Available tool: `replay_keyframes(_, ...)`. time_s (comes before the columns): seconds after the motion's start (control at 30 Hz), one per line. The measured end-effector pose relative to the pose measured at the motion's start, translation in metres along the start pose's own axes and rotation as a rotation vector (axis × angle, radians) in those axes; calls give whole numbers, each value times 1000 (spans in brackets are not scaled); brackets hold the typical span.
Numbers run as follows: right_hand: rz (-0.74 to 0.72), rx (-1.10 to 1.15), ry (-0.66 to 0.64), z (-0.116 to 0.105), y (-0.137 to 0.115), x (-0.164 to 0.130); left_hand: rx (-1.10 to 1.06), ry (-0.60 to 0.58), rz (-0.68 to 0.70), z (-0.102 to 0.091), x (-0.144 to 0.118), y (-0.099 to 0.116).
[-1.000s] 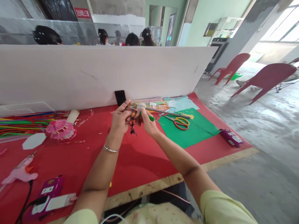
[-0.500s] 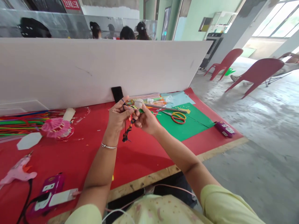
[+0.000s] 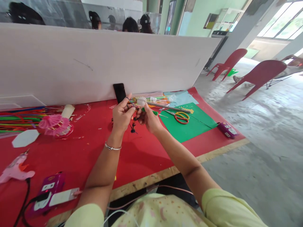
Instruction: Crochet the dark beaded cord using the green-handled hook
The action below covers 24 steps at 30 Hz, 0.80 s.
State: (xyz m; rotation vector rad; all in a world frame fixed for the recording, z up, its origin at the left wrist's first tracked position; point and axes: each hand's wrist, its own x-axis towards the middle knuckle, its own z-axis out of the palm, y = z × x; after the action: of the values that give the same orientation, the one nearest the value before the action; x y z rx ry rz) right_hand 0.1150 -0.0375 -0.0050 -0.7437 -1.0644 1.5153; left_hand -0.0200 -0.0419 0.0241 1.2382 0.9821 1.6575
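Observation:
Above the red table cover, my hands work close together. My left hand (image 3: 122, 117) pinches dark cords, its fingertips closed on them. From between the hands hangs a dark knotted cord (image 3: 133, 126), black with hints of orange. My right hand (image 3: 151, 119) is closed at the fingertips around a green-handled awl (image 3: 155, 112), whose thin metal shaft points right. Its fingers also touch the cord; the exact contact is hidden. Just behind the fingertips lie a round whitish object (image 3: 141, 101) and a grey rod (image 3: 168, 107).
Scissors (image 3: 181, 117) lie on a green sheet (image 3: 189, 132). A phone (image 3: 119, 92) leans against the white partition (image 3: 106, 63). Coloured strips (image 3: 21, 119), a pink pleated piece (image 3: 55, 125), a pink glue gun (image 3: 17, 168) and a purple power strip (image 3: 50, 189) are left. Another purple strip (image 3: 227, 130) is right.
Both hands have shifted slightly right in view. The hanging cord has drawn up and shows less below the hands. More of the green awl handle shows beside my right hand.

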Motion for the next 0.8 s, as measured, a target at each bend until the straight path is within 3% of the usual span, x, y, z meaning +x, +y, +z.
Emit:
replay_keyframes(0.2, -317, -87, 183, 19, 16, -1, -26, 76, 32, 6, -1, -15)
replay_keyframes(0.33, -406, -119, 213, 30, 25, -2, -114, 146, -9, 6, 3, -12)
replay_keyframes(0.57, -301, 35, 186, 29, 36, 10, -277, 97, -127, 0, 7, 2)
replay_keyframes(0.7, -72, 265, 69, 28, 30, 14, -323, 56, -224, -6, 9, 8)
replay_keyframes(0.8, 44, 301, -21, 24, 22, 12, -339, 26, -269, -10, 10, 13)
